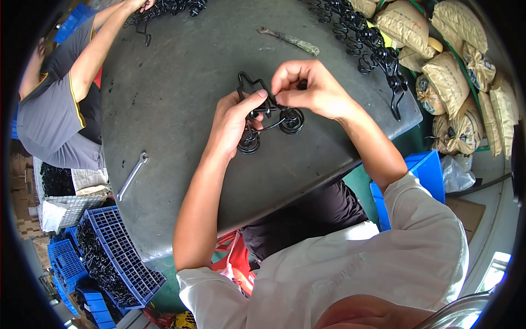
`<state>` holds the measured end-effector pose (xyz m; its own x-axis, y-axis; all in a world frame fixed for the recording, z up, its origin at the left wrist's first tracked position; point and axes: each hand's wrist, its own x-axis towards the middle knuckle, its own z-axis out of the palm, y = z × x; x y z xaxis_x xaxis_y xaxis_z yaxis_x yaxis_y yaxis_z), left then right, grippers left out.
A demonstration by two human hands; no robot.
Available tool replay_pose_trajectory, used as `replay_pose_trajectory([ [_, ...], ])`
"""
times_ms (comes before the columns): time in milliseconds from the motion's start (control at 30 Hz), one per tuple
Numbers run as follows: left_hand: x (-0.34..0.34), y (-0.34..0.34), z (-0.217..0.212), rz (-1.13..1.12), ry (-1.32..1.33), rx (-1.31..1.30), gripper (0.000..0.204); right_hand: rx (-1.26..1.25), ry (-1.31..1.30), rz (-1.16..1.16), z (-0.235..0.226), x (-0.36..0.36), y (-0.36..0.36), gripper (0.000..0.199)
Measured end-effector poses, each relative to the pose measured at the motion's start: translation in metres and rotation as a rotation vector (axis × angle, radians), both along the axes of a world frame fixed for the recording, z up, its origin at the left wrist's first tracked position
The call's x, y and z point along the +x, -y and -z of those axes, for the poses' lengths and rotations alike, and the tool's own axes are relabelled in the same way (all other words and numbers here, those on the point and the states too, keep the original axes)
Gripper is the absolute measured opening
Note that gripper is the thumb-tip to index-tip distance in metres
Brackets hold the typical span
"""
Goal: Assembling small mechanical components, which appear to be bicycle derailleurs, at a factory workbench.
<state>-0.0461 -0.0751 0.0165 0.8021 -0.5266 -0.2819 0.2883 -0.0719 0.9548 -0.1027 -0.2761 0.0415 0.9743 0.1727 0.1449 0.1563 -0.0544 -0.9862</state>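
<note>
My left hand (233, 118) is closed around a black double coil spring (292, 122) with a bent wire loop on its far side, held just over the grey table. Its two round coils hang on the near side, joined by a curved wire. Against the right side of this spring, the thumb and forefinger of my right hand (318, 90) are pinched together. A small dark end (302, 84) shows between those fingers; what it belongs to is hidden.
On the grey table (181, 98) lie an open-ended wrench (132, 175), a worn-handled tool (290, 41) and a row of black springs (364, 46). A co-worker (60, 109) sits at the left by more springs (170, 6). Blue crates (123, 241) stand lower left, sacks (446, 77) right.
</note>
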Motion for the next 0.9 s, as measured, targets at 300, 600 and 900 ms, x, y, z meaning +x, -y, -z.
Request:
replay_pose_trajectory([
  [300,-0.001,0.000,0.001,-0.029,-0.045,-0.059,0.036,-0.683,0.057,0.307,0.013,0.016,0.026,0.009],
  [600,0.000,0.000,0.004,-0.031,-0.027,-0.112,0.043,-0.441,0.080,0.077,-0.001,0.002,0.000,0.030],
  [900,-0.003,0.003,0.002,-0.086,-0.043,-0.098,0.054,-0.493,0.284,0.101,0.007,0.003,-0.011,0.058],
])
